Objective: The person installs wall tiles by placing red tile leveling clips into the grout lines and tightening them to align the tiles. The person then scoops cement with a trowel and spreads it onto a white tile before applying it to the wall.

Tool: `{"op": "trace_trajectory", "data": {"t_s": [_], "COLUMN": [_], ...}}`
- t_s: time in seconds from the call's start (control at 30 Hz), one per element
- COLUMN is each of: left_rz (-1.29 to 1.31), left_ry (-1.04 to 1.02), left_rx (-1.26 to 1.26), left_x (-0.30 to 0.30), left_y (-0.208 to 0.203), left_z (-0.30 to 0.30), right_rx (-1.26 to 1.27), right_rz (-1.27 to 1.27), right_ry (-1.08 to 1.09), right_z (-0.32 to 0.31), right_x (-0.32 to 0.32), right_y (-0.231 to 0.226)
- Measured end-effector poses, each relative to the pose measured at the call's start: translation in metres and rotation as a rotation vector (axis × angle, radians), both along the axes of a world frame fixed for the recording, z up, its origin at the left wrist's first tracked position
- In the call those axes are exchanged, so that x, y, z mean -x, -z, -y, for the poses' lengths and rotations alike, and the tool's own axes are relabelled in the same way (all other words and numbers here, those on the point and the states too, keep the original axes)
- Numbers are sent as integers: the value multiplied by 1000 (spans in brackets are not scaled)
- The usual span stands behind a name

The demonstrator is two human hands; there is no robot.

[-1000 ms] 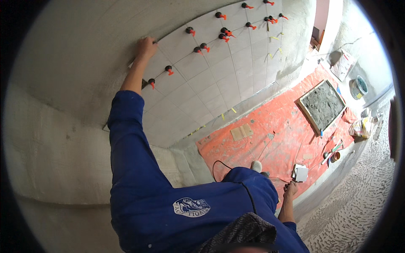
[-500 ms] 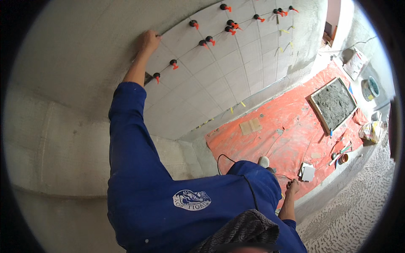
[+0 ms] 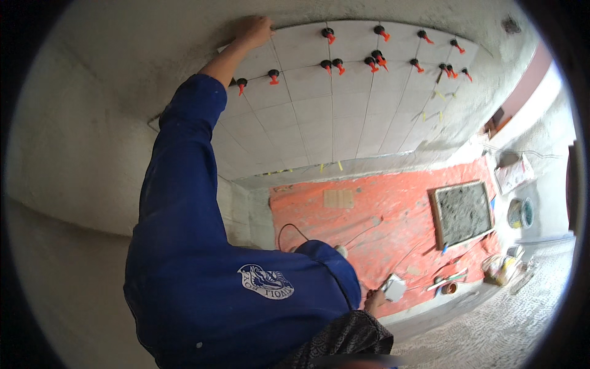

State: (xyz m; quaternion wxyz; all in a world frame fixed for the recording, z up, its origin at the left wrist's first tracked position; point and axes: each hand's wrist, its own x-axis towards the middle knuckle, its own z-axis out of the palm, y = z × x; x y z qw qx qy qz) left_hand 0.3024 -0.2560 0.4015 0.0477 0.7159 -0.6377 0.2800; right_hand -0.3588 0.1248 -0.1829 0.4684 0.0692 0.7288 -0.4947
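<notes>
My left hand (image 3: 253,32) reaches up to the wall, its fingers curled at the top edge of an upper-row wall tile (image 3: 251,64) near the left end. Anything small in those fingers is hidden. Along the joints of the light grey tiles sit several black-and-red tile levelling clips (image 3: 273,76). Low at my side, my right hand (image 3: 375,300) has its fingers bent, and I cannot make out what is in them. Just beyond it in the picture lies a small stack of grey tile pieces (image 3: 394,288) on the floor sheet.
Orange-red plastic sheeting (image 3: 307,221) covers the floor. On it are a framed tray of grey mortar (image 3: 437,221), a cardboard piece (image 3: 338,198) and hand tools (image 3: 444,281). A bucket (image 3: 521,213) and bags (image 3: 515,174) stand at the right. Yellow wedges (image 3: 340,165) line the tiles' lower edge.
The whole view has turned and shifted. My left hand stays at the tile's top edge, while my right hand appears lower and closer to my body.
</notes>
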Motion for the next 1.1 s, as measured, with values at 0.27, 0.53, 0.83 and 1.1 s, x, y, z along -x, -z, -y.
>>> {"op": "trace_trajectory", "data": {"t_s": [0.27, 0.53, 0.83, 1.1], "left_rz": [-56, 193, -409, -604], "left_ry": [-87, -23, 128, -393], "left_rx": [-88, 317, 396, 93], "left_x": [10, 22, 108, 113], "left_y": [-4, 51, 160, 215], "left_z": [-5, -24, -74, -22], "right_rx": [15, 228, 18, 9], "right_rz": [31, -161, -119, -63], "right_ry": [-289, -691, -323, -292], "right_z": [21, 49, 79, 77], "right_x": [46, 60, 28, 41], "right_y": [23, -13, -63, -52]}}
